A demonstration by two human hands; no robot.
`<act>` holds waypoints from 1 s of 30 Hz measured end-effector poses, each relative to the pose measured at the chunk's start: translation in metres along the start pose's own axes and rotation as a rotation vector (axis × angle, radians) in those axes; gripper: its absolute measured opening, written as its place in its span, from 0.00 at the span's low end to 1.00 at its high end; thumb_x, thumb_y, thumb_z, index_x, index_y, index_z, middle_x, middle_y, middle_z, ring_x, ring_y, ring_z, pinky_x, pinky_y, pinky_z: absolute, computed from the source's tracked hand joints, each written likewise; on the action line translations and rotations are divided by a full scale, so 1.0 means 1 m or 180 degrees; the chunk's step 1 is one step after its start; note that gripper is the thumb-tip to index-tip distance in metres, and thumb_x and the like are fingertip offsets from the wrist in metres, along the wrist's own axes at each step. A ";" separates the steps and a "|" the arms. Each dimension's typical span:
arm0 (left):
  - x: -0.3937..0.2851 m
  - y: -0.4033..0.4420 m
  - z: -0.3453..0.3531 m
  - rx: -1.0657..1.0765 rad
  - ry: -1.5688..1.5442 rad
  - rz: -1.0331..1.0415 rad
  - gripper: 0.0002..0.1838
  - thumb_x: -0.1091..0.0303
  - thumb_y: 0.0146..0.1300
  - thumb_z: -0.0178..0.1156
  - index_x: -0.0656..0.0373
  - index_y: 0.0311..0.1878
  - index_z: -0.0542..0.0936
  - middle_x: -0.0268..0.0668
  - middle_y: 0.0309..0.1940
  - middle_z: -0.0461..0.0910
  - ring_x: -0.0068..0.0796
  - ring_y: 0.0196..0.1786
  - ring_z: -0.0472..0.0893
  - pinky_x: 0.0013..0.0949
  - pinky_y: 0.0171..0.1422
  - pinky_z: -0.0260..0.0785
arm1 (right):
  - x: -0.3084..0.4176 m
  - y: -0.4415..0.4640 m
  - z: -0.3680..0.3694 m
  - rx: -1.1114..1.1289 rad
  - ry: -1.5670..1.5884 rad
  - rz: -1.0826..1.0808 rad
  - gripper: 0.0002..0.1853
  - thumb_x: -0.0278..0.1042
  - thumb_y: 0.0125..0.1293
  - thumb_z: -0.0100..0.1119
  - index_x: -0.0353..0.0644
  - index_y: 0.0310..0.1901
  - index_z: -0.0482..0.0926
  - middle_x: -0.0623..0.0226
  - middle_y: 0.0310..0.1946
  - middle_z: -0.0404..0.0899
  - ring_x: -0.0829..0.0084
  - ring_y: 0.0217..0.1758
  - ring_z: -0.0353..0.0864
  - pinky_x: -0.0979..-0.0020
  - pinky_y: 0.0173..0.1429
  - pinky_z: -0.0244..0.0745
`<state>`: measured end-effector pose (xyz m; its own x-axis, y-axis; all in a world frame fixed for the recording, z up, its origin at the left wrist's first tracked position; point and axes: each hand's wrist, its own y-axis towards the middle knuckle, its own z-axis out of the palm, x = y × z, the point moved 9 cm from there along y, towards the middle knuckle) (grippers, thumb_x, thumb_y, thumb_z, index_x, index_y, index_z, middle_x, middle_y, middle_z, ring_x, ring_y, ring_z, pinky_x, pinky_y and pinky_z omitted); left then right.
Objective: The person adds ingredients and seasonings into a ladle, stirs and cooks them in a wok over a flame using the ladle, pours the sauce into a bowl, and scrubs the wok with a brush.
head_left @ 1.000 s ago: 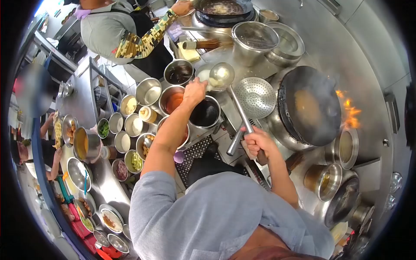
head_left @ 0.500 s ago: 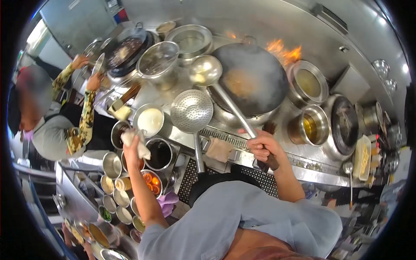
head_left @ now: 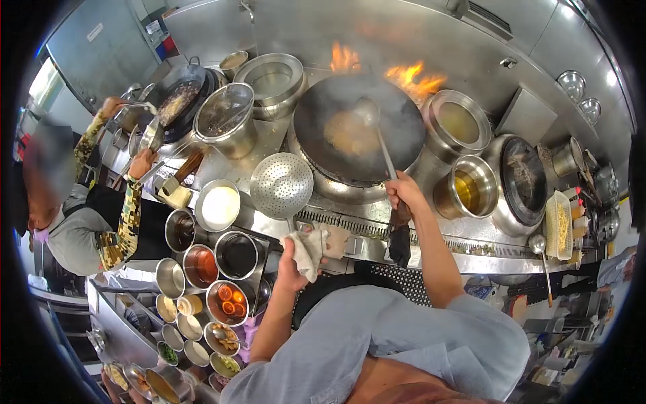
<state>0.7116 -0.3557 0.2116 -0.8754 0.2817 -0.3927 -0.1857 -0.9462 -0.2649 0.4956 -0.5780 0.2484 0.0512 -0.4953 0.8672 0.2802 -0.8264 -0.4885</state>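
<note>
In the head view my right hand (head_left: 407,193) is closed round the handle of a ladle (head_left: 386,149). The ladle's bowl is down in a large wok (head_left: 404,151), over browned, steaming food (head_left: 348,132). My left hand (head_left: 290,271) grips a folded white cloth (head_left: 309,250) beside the stove's front edge. Just beyond the cloth lies a perforated skimmer (head_left: 281,184), its handle partly hidden behind the cloth. A dark cloth (head_left: 399,246) hangs below my right hand.
Flames (head_left: 415,77) rise behind the wok. A pot of yellow oil (head_left: 467,190) stands to its right; a strainer rests on a pot (head_left: 225,121) to its left. Several seasoning pots (head_left: 237,255) fill the lower left. A co-worker (head_left: 91,229) handles a pan at the left wok.
The ladle has swung from above the skimmer into the wok. My left hand has moved right with the white cloth, from the sauce pots to the skimmer's handle. The view has shifted slightly.
</note>
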 end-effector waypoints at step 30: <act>0.002 -0.007 -0.029 -0.0738 0.0148 0.0028 0.24 0.43 0.70 0.49 0.42 0.64 0.67 0.40 0.52 0.76 0.34 0.30 0.77 0.32 0.27 0.70 | 0.009 -0.050 -0.015 -0.0219 -0.1003 -0.0177 0.25 0.23 0.57 0.53 0.36 0.59 0.69 0.70 0.18 0.69 0.78 0.12 0.68 0.72 0.14 0.64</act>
<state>0.7239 -0.3436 0.1866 -0.8541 0.2857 -0.4346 -0.0660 -0.8884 -0.4543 0.4675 -0.5455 0.2789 0.3349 -0.3505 0.8746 0.2261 -0.8712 -0.4358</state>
